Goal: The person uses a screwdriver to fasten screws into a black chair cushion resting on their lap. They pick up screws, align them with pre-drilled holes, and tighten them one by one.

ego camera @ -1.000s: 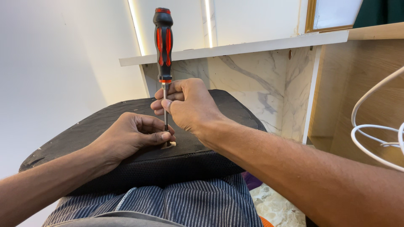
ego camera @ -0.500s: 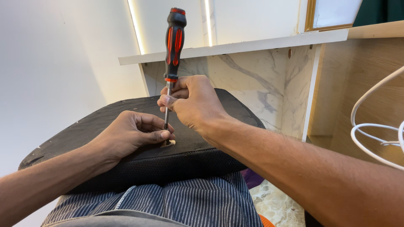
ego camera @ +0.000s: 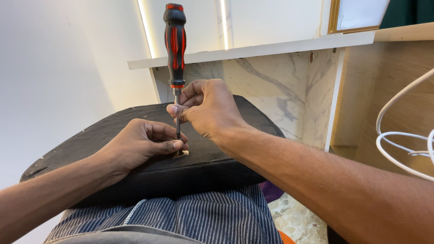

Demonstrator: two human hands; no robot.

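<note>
The screwdriver (ego camera: 175, 40) stands straight up on the black seat pad (ego camera: 135, 135), which lies across my lap so it stays put. My right hand (ego camera: 205, 106) pinches the thin metal shaft between thumb and fingers, low down, so the tip does not slip. My left hand (ego camera: 142, 144) rests curled on the pad, fingertips pressed close by the tip to keep it on its spot. A white cable (ego camera: 402, 144) loops at my right.
</note>
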